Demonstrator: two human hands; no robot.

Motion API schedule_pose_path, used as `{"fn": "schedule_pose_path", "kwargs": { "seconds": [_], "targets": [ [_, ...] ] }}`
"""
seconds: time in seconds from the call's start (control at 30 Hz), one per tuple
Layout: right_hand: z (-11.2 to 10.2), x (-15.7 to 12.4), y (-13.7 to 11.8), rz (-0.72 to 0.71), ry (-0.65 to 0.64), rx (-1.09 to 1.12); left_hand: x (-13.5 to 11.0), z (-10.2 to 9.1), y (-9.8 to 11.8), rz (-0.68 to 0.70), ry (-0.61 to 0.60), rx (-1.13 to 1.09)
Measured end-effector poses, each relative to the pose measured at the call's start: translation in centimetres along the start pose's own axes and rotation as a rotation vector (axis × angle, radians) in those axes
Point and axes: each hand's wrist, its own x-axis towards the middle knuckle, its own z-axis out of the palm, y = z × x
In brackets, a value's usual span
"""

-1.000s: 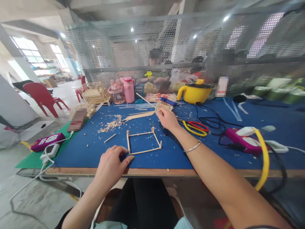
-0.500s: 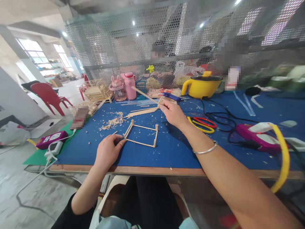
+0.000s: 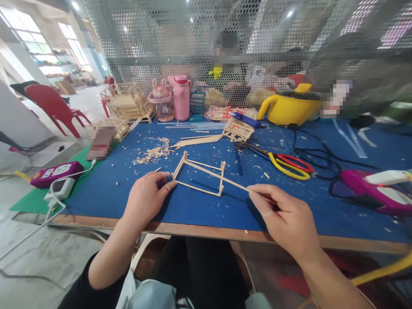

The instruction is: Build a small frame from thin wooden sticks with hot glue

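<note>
A small open frame of thin wooden sticks (image 3: 201, 176) lies on the blue table mat (image 3: 199, 206) in front of me. My left hand (image 3: 146, 198) rests on the mat with its thumb and forefinger pinched on the frame's near left corner. My right hand (image 3: 286, 219) is closed on the end of a long thin wooden stick (image 3: 219, 173), which lies slantwise across the frame toward its far left corner.
A pile of sticks (image 3: 196, 140), shavings (image 3: 154, 152) and a small stick model (image 3: 238, 129) lie further back. Yellow-and-red scissors (image 3: 289, 164), black cables, a pink glue gun (image 3: 373, 184), a yellow pot (image 3: 291, 109) and pink bottles (image 3: 180, 101) are around. People sit behind the mesh screen.
My right hand drew back from the far stick pile with one long stick and laid it across the frame. My left hand slid to the frame's corner and turned it.
</note>
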Motion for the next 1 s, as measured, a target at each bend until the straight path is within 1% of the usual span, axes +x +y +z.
{"fn": "schedule_pose_path", "kwargs": {
  "seconds": [0.07, 0.13, 0.27, 0.37, 0.57, 1.0],
  "targets": [
    [0.1, -0.5, -0.1, -0.039, 0.036, 0.002, -0.2, 0.2, -0.1, -0.001, 0.017, 0.0],
    [0.2, -0.8, -0.2, -0.085, 0.038, -0.01, -0.4, 0.3, -0.2, 0.006, 0.041, -0.01],
    [0.2, -0.5, -0.4, -0.091, -0.03, -0.028, -0.6, 0.3, -0.2, 0.031, 0.058, -0.026],
    [0.3, -0.2, -0.4, -0.109, -0.061, -0.026, -0.6, 0.2, -0.2, 0.041, 0.047, -0.03],
    [0.8, 0.3, -0.4, -0.132, -0.049, -0.055, -0.7, 0.2, -0.1, 0.08, 0.014, -0.044],
    [1.4, 0.8, -1.0, -0.074, -0.089, -0.057, -0.7, 0.3, -0.3, 0.095, 0.013, -0.009]
  ]
}}
